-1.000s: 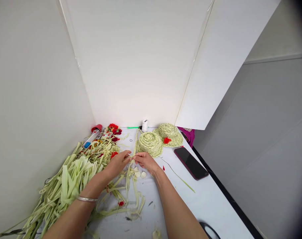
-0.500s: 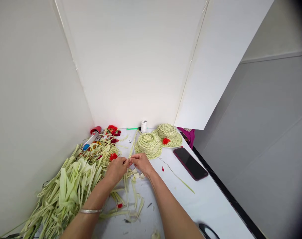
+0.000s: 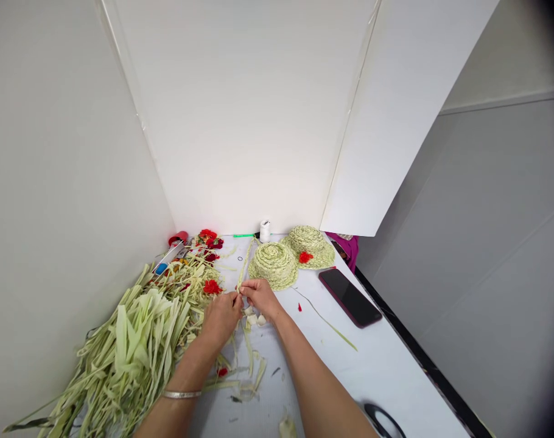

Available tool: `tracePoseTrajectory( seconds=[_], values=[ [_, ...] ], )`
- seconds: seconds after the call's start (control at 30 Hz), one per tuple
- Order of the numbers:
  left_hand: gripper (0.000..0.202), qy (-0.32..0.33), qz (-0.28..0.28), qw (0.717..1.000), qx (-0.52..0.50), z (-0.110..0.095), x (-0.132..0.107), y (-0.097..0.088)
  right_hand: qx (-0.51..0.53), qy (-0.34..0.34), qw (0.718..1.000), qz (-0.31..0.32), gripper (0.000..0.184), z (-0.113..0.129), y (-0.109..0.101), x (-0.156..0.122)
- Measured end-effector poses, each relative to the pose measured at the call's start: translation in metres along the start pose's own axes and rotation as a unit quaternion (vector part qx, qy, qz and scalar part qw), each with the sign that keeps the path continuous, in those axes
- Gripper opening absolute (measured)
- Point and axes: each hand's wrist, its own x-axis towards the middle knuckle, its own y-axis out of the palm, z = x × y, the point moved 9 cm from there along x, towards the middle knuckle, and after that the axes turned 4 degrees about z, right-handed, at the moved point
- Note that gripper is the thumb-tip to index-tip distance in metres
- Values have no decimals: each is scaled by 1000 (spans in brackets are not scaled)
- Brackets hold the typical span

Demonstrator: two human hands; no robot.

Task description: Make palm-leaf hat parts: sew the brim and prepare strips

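Note:
A thin pale-green braid of dried leaf or husk strips (image 3: 245, 267) runs from the back of the table down to my fingers. My left hand (image 3: 223, 315) pinches its near end, the wrist wearing a silver bangle (image 3: 181, 395). Close beside it, my right hand (image 3: 261, 298) grips the same braid between thumb and fingers. The fingertips of both hands almost touch, so the strips between them are partly hidden. Just beyond my right hand sits a small woven hat (image 3: 273, 265). Behind it to the right is another woven hat (image 3: 305, 239) with a red flower (image 3: 305, 258).
A large heap of loose strips (image 3: 135, 347) fills the left side, with red flowers (image 3: 212, 286) on its edge. A white thread spool (image 3: 265, 231) stands by the wall. To the right lie a phone (image 3: 350, 298) and a black scissors handle (image 3: 384, 420).
My left hand has turned slightly and its fingers have shifted a little lower on the braid. My right hand keeps nearly the same place. The view has moved slightly.

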Motion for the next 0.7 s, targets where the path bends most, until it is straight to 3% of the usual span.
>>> tracePoseTrajectory(
  seconds=[0.23, 0.47, 0.7],
  values=[
    [33, 20, -9, 1000, 13, -7, -5, 1, 29, -8, 1000, -7, 25, 2, -4, 0],
    [36, 38, -64, 994, -74, 12, 0, -32, 74, 11, 997, 25, 31, 2, -4, -3],
    [39, 125, 94, 977, -143, -5, 25, -2, 87, 19, 994, 65, 34, 4, -6, -8]
  ],
)
